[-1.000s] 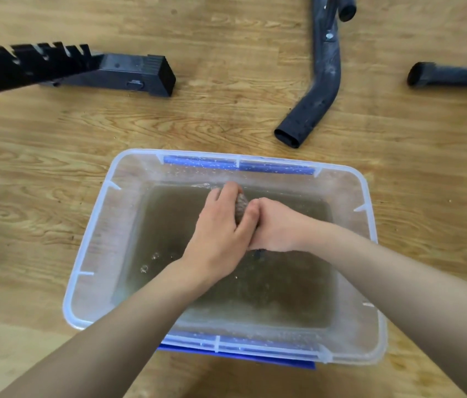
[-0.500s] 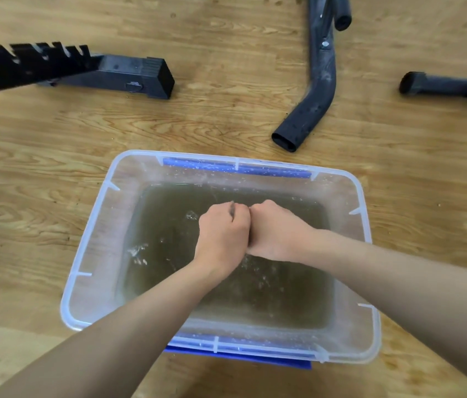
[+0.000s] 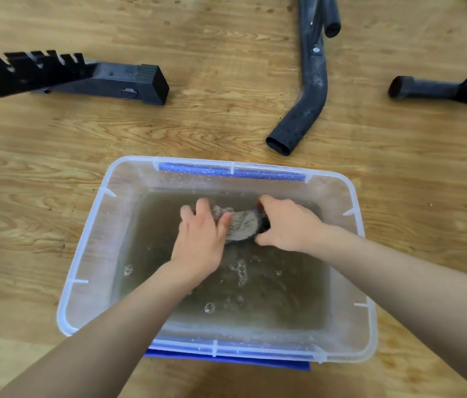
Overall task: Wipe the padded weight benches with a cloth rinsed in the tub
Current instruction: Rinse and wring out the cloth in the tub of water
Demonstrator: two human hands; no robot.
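A clear plastic tub (image 3: pixel 88 248) with blue handles sits on the wooden floor, holding murky brown water. A wet grey cloth (image 3: pixel 241 224) is bunched just above the water near the tub's far side. My left hand (image 3: pixel 200 239) grips the cloth's left end. My right hand (image 3: pixel 287 225) grips its right end, where a darker part of the cloth shows. Bubbles float on the water below the hands. No bench pad is in view.
Black bench frame parts lie on the floor beyond the tub: a notched bar and square foot (image 3: pixel 129 81) at the left, a bent tube (image 3: pixel 304 110) at centre right, another tube end (image 3: pixel 421 87) at the far right.
The hands were pressed fist to fist half a second ago. They have since moved apart and toward the tub's far side, and the cloth now shows stretched between them.
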